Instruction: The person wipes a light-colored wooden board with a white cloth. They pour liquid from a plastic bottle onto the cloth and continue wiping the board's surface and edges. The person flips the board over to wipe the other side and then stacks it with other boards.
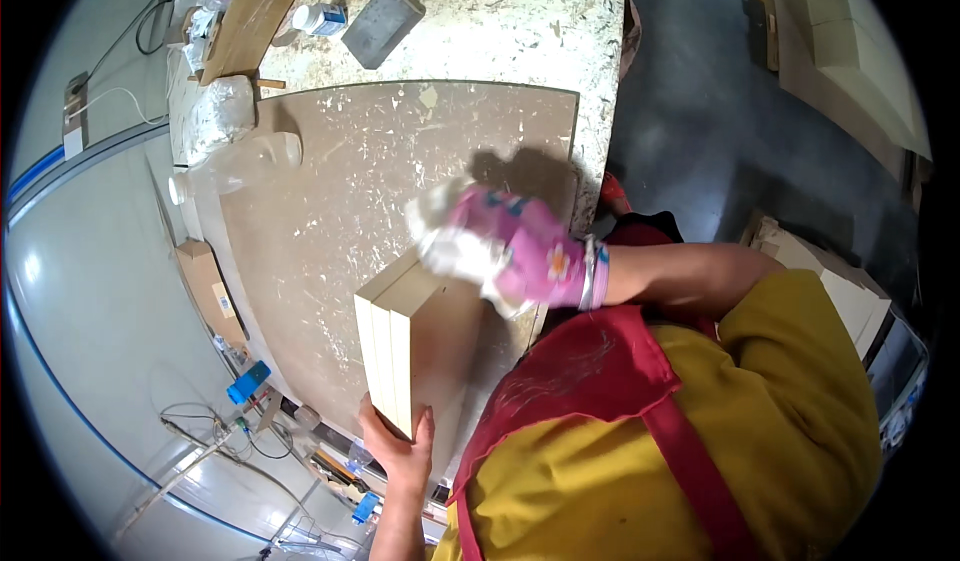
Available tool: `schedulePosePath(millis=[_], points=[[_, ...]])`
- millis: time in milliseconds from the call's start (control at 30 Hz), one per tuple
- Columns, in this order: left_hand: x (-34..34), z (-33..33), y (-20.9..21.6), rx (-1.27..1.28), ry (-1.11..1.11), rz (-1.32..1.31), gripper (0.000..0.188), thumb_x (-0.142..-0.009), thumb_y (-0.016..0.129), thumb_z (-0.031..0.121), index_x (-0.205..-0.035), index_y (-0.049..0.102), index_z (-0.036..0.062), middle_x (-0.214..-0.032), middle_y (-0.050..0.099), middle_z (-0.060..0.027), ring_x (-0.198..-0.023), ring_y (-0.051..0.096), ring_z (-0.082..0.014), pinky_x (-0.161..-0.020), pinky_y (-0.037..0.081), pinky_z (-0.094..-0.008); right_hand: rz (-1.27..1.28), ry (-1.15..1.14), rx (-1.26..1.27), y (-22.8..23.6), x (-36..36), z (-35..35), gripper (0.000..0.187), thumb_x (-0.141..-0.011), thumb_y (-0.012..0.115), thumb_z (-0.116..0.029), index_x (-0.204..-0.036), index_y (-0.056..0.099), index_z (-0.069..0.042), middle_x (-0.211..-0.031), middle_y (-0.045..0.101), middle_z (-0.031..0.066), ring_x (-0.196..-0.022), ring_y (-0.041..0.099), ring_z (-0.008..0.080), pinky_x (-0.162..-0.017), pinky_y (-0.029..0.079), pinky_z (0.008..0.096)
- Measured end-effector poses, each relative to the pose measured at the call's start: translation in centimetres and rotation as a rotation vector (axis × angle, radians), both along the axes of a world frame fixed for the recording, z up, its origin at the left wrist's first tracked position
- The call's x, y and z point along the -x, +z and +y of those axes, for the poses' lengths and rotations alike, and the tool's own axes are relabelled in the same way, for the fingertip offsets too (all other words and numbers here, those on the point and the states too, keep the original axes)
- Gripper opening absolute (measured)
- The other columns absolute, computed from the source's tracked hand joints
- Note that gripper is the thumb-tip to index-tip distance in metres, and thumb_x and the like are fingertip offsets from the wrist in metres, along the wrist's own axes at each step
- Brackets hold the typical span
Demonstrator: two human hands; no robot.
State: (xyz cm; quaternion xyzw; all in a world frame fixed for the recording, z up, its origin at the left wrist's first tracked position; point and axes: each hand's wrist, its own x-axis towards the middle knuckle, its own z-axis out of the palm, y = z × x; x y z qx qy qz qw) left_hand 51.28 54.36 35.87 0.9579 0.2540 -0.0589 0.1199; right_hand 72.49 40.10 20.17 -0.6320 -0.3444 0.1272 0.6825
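Observation:
My bare left hand (397,443) grips the lower end of a cream-coloured stack of boards (383,346), thumb on one face and fingers on the other. The stack stands on edge, and two lines run along its narrow side; whether its layers are joined I cannot tell. My right hand (545,251), in a pink flowered glove, is closed on a crumpled white cloth (455,246) at the stack's far end. Motion blurs the cloth and glove, so whether the cloth touches the stack is unclear.
Beneath lies a scuffed brown board (330,191) on a stained worktable (520,21). Farther back are a grey block (383,26) and a white bottle (320,19). A clear plastic jug (245,164) lies at the left edge. Cardboard boxes (825,271) stand at the right.

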Motion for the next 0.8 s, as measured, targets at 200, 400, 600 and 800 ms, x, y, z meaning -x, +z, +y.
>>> schedulePosePath(millis=[200, 400, 600, 800], points=[[0.3, 0.7, -0.2, 0.061, 0.032, -0.033, 0.067, -0.069, 0.075, 0.021, -0.122, 0.04, -0.0022, -0.096, 0.057, -0.0214, -0.085, 0.06, -0.035, -0.077, 0.047, -0.0387, -0.35, -0.23, -0.201, 0.0, 0.5, 0.8, 0.037, -0.08, 0.062, -0.023, -0.114, 0.054, -0.012, -0.108, 0.055, 0.0054, -0.096, 0.058, 0.022, -0.079, 0.052, 0.0342], [0.7, 0.6, -0.2, 0.089, 0.043, -0.005, 0.069, -0.069, 0.075, 0.021, -0.123, 0.039, -0.0028, -0.097, 0.056, -0.0209, -0.084, 0.059, -0.0351, -0.077, 0.047, -0.0401, -0.272, 0.138, 0.481, -3.1, -2.5, -6.1, 0.042, -0.081, 0.064, -0.022, -0.121, 0.053, -0.014, -0.108, 0.055, 0.0123, -0.084, 0.062, 0.0259, -0.071, 0.054, 0.0384], [1.5, 0.6, -0.3, 0.039, -0.021, 0.009, 0.072, -0.069, 0.075, 0.02, -0.124, 0.036, -0.0053, -0.101, 0.054, -0.022, -0.086, 0.057, -0.0362, -0.077, 0.046, -0.0414, 0.002, -0.174, 0.34, -1.4, -7.2, -8.1, 0.043, -0.081, 0.065, -0.022, -0.119, 0.055, -0.005, -0.11, 0.06, 0.0148, -0.083, 0.064, 0.0267, -0.067, 0.053, 0.0363], [1.2, 0.9, -0.2, 0.065, -0.04, 0.022, 0.073, -0.072, 0.073, 0.026, -0.124, 0.035, -0.0072, -0.104, 0.052, -0.0216, -0.09, 0.055, -0.0333, -0.079, 0.044, -0.0407, -0.237, 0.071, 0.306, -3.5, -4.3, -4.6, 0.062, -0.075, 0.063, -0.013, -0.131, 0.038, -0.001, -0.11, 0.059, 0.0176, -0.089, 0.061, 0.0241, -0.066, 0.051, 0.0361]])
